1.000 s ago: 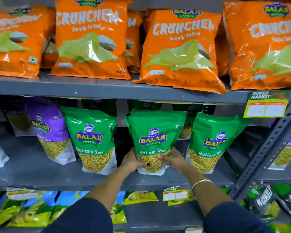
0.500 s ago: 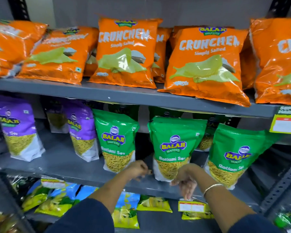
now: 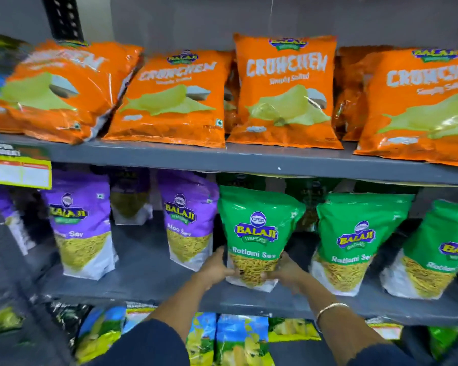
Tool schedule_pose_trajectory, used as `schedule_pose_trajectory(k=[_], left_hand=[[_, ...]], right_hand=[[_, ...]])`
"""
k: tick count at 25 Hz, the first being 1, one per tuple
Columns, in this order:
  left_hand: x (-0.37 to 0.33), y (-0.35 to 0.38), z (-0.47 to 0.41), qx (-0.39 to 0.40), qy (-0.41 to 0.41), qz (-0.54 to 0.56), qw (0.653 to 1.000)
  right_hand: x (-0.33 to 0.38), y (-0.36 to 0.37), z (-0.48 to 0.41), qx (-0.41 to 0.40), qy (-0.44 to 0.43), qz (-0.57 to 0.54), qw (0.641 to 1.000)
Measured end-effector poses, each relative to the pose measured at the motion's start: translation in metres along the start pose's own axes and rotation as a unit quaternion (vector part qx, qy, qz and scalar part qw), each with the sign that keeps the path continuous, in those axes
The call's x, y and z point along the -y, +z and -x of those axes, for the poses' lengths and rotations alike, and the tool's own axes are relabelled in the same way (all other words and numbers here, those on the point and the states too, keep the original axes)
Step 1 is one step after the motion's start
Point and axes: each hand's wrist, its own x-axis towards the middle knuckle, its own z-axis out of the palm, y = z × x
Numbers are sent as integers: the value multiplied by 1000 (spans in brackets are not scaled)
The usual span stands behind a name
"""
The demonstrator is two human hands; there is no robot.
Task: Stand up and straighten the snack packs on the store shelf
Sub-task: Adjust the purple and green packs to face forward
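Grey metal store shelving (image 3: 249,159) fills the view, and up above the hands runs a row of big glossy orange crisp bags (image 3: 284,93), several slumped and leaning on each other, the leftmost almost flat. Level with the hands, purple plastic sev pouches (image 3: 188,220) stand just to the left, more green ones (image 3: 354,241) just to the right. Between the hands stands the green stand-up sev pouch (image 3: 254,233), base on the middle shelf, roughly upright. The left hand (image 3: 214,268) cups its lower left edge, fingers curled round; the right hand (image 3: 288,272) presses the lower right side, fingers partly spread. Both grip low, so here's the risk: a hard nudge could tip the top-heavy pouch backward or knock it into the purple neighbour. Squeeze too firmly and the sev inside may crush.
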Motion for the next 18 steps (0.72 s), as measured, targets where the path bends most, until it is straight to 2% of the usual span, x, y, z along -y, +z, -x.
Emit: schedule_pose_trajectory(k=[2,5,7,10,12,14,16,18], left_hand=[[-2,8,-5,-32,5,15,999],[-3,17,-7,-76,10,35,996],[-2,21,-8,-76,11,37,996],[0,23,-12,-55,-8,36,998],[-2,20,-9,-12,-28,19,999],[7,6,-7,14,-37,-44,998],[22,-21,-6,-7,-103,-60,993],[35,-59,-5,-96,-170,-7,981]], right_hand=[[-6,0,-1,-4,-36,5,999],[5,-3,13,-4,17,22,1000],[6,-6,17,-16,40,49,998],[19,-8,24,-31,111,159,981],[35,-6,30,23,225,223,948],[51,6,32,122,306,227,917],[63,32,25,188,290,217,913],[66,70,11,175,212,181,944]])
